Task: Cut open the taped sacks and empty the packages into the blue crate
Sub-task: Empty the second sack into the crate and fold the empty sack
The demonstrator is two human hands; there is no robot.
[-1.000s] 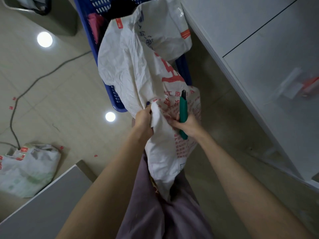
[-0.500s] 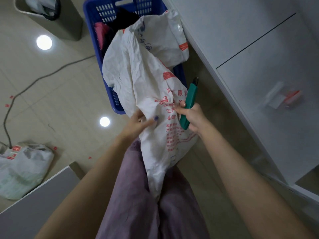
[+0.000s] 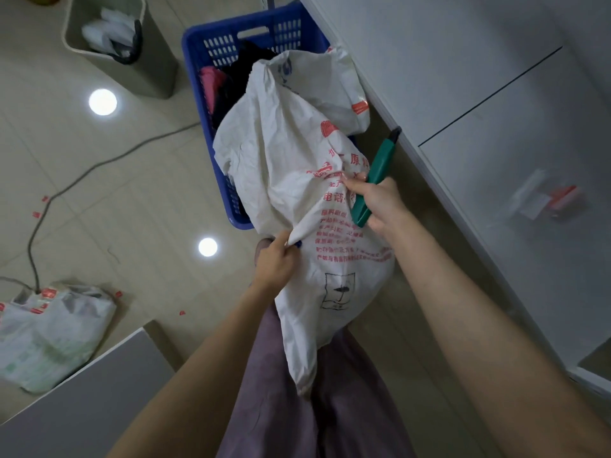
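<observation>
A white woven sack (image 3: 297, 193) with red printed text hangs over the near end of the blue crate (image 3: 211, 47), its far end drooping into the crate. My left hand (image 3: 276, 262) pinches a fold at the sack's near left side. My right hand (image 3: 377, 201) grips a green box cutter (image 3: 373, 178) and also pinches the sack's right side with its fingertips. Inside the crate lie pink and dark packages (image 3: 215, 84).
A white counter (image 3: 496, 127) runs along the right, with a small red-and-white item (image 3: 558, 200) on it. A grey bin (image 3: 122, 44) stands at the back left. Another sack (image 3: 49, 335) lies on the floor at left, near a cable (image 3: 82, 173). A grey surface (image 3: 82, 398) is at the near left.
Both hands shifted their hold on the sack; the left hand now pinches it lower down. The cutter tilted to the right, away from the sack. The view moved back from the crate.
</observation>
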